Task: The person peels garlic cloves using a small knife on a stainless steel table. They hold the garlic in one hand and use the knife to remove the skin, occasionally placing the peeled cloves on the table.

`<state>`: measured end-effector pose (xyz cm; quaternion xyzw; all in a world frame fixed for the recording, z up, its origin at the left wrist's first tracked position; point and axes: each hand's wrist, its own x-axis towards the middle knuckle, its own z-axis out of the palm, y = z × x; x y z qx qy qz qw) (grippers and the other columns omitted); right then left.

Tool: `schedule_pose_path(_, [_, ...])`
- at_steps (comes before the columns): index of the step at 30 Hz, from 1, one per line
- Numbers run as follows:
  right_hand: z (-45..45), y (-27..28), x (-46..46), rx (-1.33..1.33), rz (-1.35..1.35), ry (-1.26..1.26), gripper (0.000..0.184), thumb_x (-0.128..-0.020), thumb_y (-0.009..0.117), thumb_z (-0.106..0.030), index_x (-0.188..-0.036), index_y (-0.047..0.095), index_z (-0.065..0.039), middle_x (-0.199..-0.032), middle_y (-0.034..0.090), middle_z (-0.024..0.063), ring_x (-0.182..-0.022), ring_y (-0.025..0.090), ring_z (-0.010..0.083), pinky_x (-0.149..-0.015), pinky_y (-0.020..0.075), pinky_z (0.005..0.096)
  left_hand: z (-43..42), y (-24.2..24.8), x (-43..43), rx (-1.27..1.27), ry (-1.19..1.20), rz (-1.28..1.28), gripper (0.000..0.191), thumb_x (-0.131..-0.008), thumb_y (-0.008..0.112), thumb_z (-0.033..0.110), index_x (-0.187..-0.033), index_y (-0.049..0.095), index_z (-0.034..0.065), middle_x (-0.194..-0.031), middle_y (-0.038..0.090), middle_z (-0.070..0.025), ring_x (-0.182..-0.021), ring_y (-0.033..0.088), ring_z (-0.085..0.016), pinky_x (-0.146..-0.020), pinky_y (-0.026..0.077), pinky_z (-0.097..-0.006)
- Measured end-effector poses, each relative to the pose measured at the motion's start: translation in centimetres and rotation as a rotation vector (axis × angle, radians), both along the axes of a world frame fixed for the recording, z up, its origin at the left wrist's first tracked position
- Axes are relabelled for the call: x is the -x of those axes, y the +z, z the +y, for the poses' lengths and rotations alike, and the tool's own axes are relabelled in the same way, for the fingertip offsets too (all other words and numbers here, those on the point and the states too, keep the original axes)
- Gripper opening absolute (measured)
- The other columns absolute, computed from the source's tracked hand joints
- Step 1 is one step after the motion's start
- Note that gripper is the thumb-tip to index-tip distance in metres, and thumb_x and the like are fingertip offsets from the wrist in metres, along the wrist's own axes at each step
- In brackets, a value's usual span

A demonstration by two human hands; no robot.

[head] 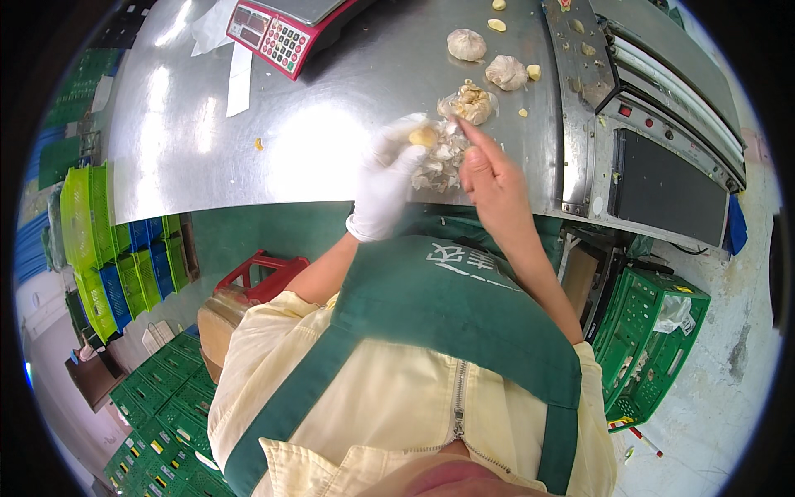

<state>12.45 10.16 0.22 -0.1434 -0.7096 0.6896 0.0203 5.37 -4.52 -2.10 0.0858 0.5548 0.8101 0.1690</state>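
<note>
My left hand (382, 177), in a white glove, pinches a yellowish peeled garlic clove (423, 137) between thumb and fingers above the steel table. Close to its right, my bare right hand (497, 183) has its index finger stretched out and its other fingers curled, with nothing visible in it. Between and below the hands lies a heap of papery garlic skins (440, 163). A partly broken garlic bulb (470, 104) rests just past the right fingertip. Two whole-looking bulbs, one garlic bulb (466, 45) and another garlic bulb (507, 72), sit farther back.
A red-framed digital scale (273, 37) stands at the back left beside a white paper strip (239, 81). Loose cloves, such as one clove (496, 25), lie at the back. A roller-type wrapping machine (671, 180) borders the table's right side. A green crate (652, 341) stands below it.
</note>
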Motion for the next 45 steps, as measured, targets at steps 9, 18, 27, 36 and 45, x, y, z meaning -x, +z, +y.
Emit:
schedule_pose_path(9, [-0.1,0.1,-0.5,-0.155,-0.052,0.041,0.039,-0.100,0.049,-0.031,-0.135,0.052,-0.016,-0.074,0.056,0.0050,-0.067,0.052,0.0142,-0.065,0.0440,0.0299,0.0,0.1,0.6,0.041,-0.025,-0.042,0.030,-0.090,0.064,0.004,-0.119,0.058,0.0035,-0.106,0.065,-0.0105,-0.089,0.064,-0.015,-0.077,0.053,-0.0261])
schedule_pose_path(18, [0.2,-0.4,1.2,-0.127,0.023,-0.052,0.034,-0.091,0.064,-0.030,-0.096,0.060,0.003,-0.068,0.057,0.0039,-0.061,0.052,0.0115,-0.059,0.0433,0.0290,-0.1,0.4,0.3,0.480,-0.025,0.647,0.032,-0.077,0.071,-0.007,-0.107,0.065,0.0014,-0.103,0.065,-0.0095,-0.091,0.063,-0.014,-0.078,0.052,-0.0266])
schedule_pose_path(27, [1.4,-0.8,1.5,-0.007,-0.051,-0.183,0.023,-0.091,0.061,-0.020,-0.086,0.061,0.002,-0.064,0.054,-0.0005,-0.057,0.044,0.0046,-0.051,0.0380,0.0253,-0.4,0.0,0.5,0.081,-0.040,0.116,0.032,-0.086,0.068,0.000,-0.116,0.060,0.0041,-0.112,0.064,-0.0107,-0.098,0.062,-0.016,-0.084,0.051,-0.0274])
schedule_pose_path(36, [0.2,0.8,1.8,-0.096,0.101,-0.093,0.026,-0.088,0.068,-0.025,-0.091,0.061,0.000,-0.065,0.058,0.0033,-0.059,0.053,0.0095,-0.057,0.0441,0.0267,-0.4,-0.5,0.6,0.209,-0.063,0.261,0.032,-0.084,0.067,-0.005,-0.114,0.061,0.0034,-0.112,0.065,-0.0096,-0.095,0.062,-0.014,-0.082,0.051,-0.0262])
schedule_pose_path(45, [0.9,0.5,2.1,-0.183,-0.073,-0.073,0.022,-0.088,0.064,-0.020,-0.091,0.062,0.001,-0.072,0.065,0.0067,-0.065,0.061,0.0109,-0.059,0.0467,0.0275,-0.6,-0.4,0.5,0.199,-0.062,0.108,0.036,-0.078,0.072,-0.006,-0.112,0.062,0.0019,-0.110,0.064,-0.0070,-0.083,0.062,-0.012,-0.077,0.051,-0.0259])
